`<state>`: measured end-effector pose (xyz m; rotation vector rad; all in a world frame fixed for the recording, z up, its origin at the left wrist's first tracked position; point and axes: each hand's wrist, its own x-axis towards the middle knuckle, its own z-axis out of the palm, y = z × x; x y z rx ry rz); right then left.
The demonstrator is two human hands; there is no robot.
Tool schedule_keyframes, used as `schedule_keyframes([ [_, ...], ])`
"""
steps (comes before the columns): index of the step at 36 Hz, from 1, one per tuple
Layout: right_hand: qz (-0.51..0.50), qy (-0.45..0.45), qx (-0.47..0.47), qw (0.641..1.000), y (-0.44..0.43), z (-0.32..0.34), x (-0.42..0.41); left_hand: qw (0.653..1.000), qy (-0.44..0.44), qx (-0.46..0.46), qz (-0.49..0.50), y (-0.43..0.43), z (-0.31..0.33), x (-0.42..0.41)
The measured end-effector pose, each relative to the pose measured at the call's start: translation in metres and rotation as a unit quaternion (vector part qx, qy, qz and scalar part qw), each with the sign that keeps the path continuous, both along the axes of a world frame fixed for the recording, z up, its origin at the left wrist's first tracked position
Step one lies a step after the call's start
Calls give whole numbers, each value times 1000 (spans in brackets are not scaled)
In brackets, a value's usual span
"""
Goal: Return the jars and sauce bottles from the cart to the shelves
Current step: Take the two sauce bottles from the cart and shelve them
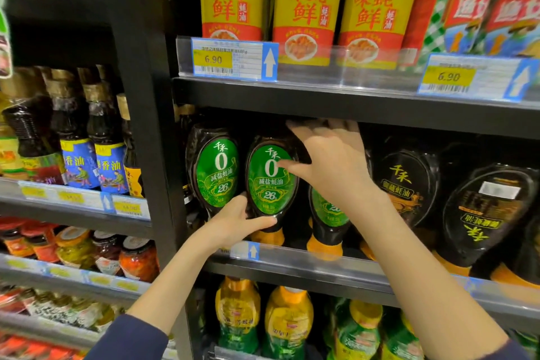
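A dark squeeze bottle of oyster sauce with a green oval label (pixel 270 181) stands cap down on the middle shelf (pixel 306 257). My left hand (pixel 236 221) grips its lower neck from the left, thumb across the front. My right hand (pixel 330 161) rests on its upper right side, thumb touching the label, fingers reaching over the top into the shelf. A matching green-label bottle (pixel 216 172) stands just left of it. Another (pixel 327 213) stands to its right, partly hidden by my right wrist.
Black-label squeeze bottles (pixel 406 187) fill the right of the same shelf. Tall yellow-and-red sauce bottles (pixel 306 9) stand on the shelf above, yellow-green bottles (pixel 286 321) below. The left bay holds sesame oil bottles (pixel 79 155) and jars (pixel 137 260). The cart is out of view.
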<state>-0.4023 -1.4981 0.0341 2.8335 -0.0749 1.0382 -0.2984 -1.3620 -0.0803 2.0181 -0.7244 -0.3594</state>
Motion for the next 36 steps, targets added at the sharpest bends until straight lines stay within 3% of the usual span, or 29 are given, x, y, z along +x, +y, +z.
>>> schedule_keyframes([
  [4,-10,-223,71,972,-12,-34,-18,999,-26,36,10,2,-3,2],
  [8,13,-284,263,922,-13,-82,-43,993,-86,60,50,5,-7,-9],
  [13,-48,-231,372,898,-6,-134,-50,947,-248,59,194,1,-15,-37],
  [18,-112,-156,355,915,-3,-138,-44,921,-297,87,237,-14,-17,-51],
  [23,-113,-94,369,918,-1,-124,-41,913,-312,88,247,-16,-24,-47],
  [36,-84,-69,416,903,-8,-120,-32,906,-295,119,280,-26,-17,-55],
])
